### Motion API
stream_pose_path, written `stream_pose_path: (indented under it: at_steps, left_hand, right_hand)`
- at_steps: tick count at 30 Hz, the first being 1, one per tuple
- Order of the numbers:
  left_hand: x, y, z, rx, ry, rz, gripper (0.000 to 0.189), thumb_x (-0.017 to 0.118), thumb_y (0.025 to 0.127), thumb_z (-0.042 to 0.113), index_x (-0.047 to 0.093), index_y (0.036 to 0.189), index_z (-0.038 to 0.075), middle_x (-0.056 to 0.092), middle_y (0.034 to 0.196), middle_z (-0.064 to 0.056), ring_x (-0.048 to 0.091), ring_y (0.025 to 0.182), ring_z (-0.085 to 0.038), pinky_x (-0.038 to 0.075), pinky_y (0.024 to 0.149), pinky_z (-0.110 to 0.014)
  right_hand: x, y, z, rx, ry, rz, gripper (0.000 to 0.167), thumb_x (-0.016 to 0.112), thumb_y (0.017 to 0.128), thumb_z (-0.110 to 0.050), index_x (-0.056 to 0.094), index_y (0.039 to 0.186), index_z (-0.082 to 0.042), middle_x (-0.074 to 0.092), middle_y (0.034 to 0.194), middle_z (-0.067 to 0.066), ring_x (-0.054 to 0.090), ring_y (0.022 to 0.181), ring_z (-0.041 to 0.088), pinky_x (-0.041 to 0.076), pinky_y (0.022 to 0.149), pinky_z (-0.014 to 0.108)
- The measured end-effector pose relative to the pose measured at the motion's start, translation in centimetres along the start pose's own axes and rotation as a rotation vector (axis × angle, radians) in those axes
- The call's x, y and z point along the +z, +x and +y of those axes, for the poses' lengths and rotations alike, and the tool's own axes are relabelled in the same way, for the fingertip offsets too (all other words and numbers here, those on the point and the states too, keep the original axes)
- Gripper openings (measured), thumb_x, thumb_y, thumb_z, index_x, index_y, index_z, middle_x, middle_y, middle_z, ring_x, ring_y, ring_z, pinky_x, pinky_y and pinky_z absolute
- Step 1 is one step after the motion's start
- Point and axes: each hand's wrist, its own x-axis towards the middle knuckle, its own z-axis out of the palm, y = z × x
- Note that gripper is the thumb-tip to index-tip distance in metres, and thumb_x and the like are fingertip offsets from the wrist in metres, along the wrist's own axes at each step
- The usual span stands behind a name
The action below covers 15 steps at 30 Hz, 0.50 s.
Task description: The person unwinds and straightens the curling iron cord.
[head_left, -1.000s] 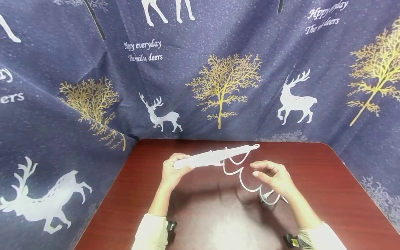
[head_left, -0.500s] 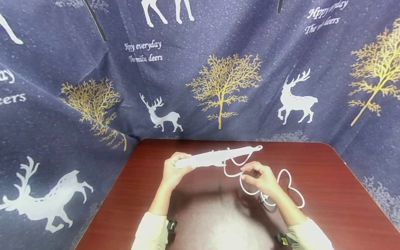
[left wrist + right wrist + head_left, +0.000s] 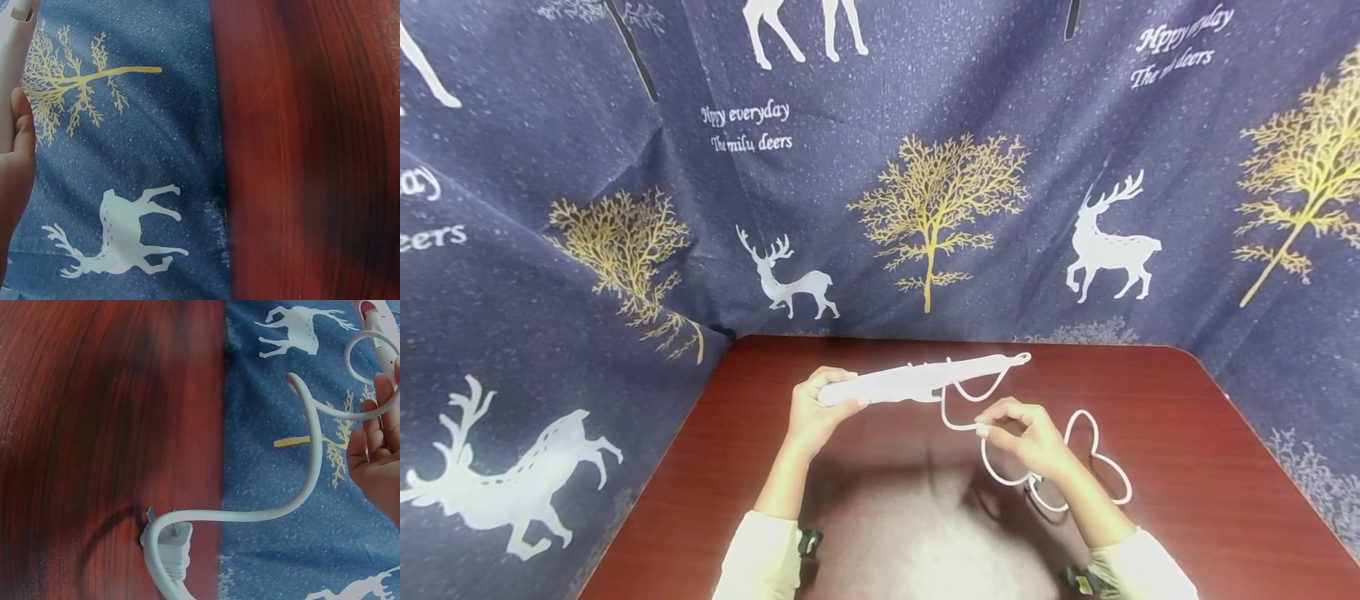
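Observation:
A slim white hair iron (image 3: 917, 383) is held up over the table, tilted with its far end toward the right. My left hand (image 3: 814, 412) grips its left end, thumb in front; the left wrist view shows only part of this grip. White power cord (image 3: 316, 453) winds loosely round the iron and hangs in curly loops to its right. With thumb and fingertips, my right hand (image 3: 1026, 437) pinches the cord just below the iron. Below, in the right wrist view, a two-pin plug (image 3: 174, 550) lies near the table edge, partly crossed by a cord loop.
The dark red wooden table (image 3: 752, 467) has rounded far corners. Behind it and at the sides hangs a blue cloth (image 3: 880, 208) printed with deer and trees. More cord loops spread to the right of my right forearm.
My right hand has moved left and slightly down to the cord and now pinches it. The cord loops have shifted, some showing right of the forearm. The left hand and iron hardly move.

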Motion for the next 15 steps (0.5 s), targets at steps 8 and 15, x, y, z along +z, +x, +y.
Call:
stream_pose_path:
  at_steps: [8,15]
  left_hand:
    - [0.0,-0.1,0.1,0.005,-0.013,0.004,0.031,0.076,0.066,-0.011,0.066,0.095,-0.008,0.063,0.093,-0.017,0.057,0.083,-0.023,0.047,0.070,-0.044]
    - [-0.2,-0.3,0.1,0.005,-0.003,-0.015,0.031,0.077,0.066,-0.010,0.067,0.095,-0.007,0.063,0.092,-0.016,0.057,0.083,-0.021,0.047,0.068,-0.026]
  right_hand:
    - [-0.2,0.0,0.1,0.014,0.098,-0.036,0.011,0.062,0.077,0.017,0.063,0.085,0.010,0.062,0.079,0.019,0.060,0.076,0.016,0.050,0.070,0.026]
    - [-2.0,-0.2,0.7,0.173,0.030,-0.060,0.008,0.063,0.080,0.011,0.064,0.087,0.009,0.064,0.080,0.021,0.063,0.074,0.013,0.050,0.066,0.025]
